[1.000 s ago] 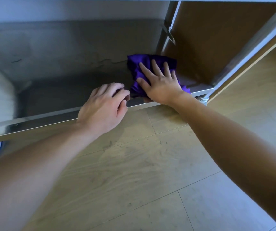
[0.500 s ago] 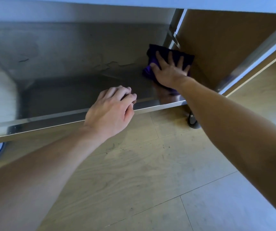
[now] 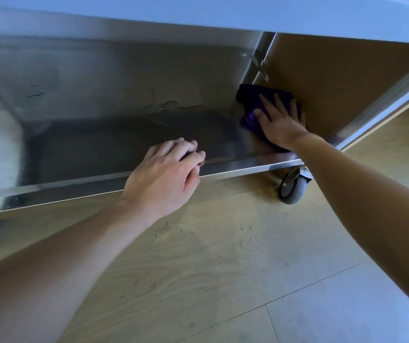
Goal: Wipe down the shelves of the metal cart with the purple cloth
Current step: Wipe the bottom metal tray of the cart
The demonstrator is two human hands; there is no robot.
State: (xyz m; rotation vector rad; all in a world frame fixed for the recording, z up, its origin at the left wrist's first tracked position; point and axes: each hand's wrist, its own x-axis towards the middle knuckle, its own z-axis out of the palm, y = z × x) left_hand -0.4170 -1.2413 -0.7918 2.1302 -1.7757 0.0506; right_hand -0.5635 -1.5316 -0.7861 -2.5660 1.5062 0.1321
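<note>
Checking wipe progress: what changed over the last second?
The right hand slid the purple cloth from the lower shelf's front edge back into its far right corner. The left hand stayed resting on the front lip, and the cloth stayed pressed flat.

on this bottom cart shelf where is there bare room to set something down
Most of the lower shelf is bare: the wide stretch from its left end to the left hand on the front lip, and back to the rear edge. It is crowded only at the far right corner, where the right hand presses the purple cloth by the post.
</note>
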